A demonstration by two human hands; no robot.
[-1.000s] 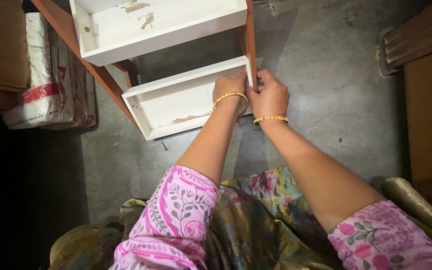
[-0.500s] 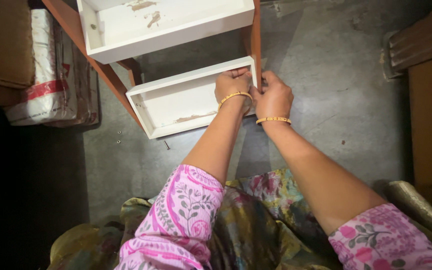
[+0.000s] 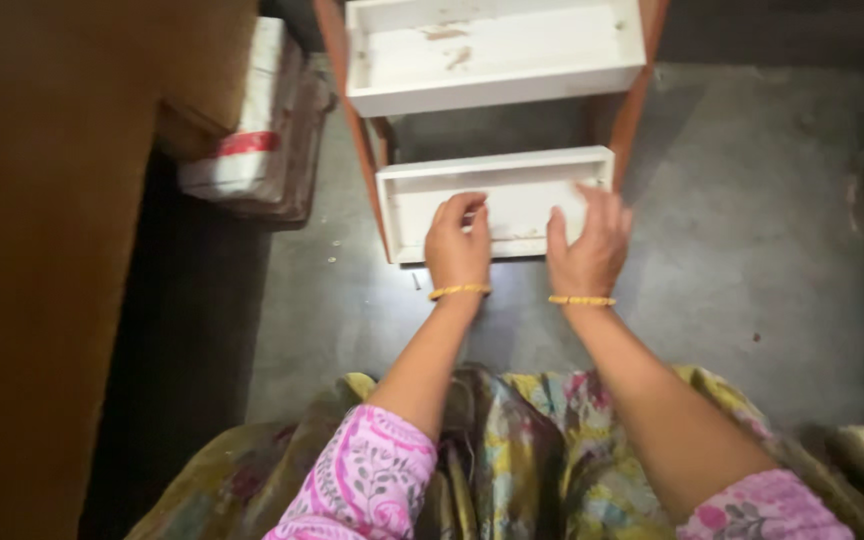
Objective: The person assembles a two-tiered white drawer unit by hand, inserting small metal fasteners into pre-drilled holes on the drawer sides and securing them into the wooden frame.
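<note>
Hands on lower drawer [image 3: 512,195] front edge, L hand [image 3: 459,246] curled, R hand [image 3: 589,250] spread

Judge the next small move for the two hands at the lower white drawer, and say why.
Probably close both hands onto the front edge of the lower drawer. The left hand rests curled over that edge, while the right hand is spread and blurred just beside it, apparently not yet gripping. The drawer stands pulled out below the upper drawer, so an even two-handed hold seems sensible.
</note>
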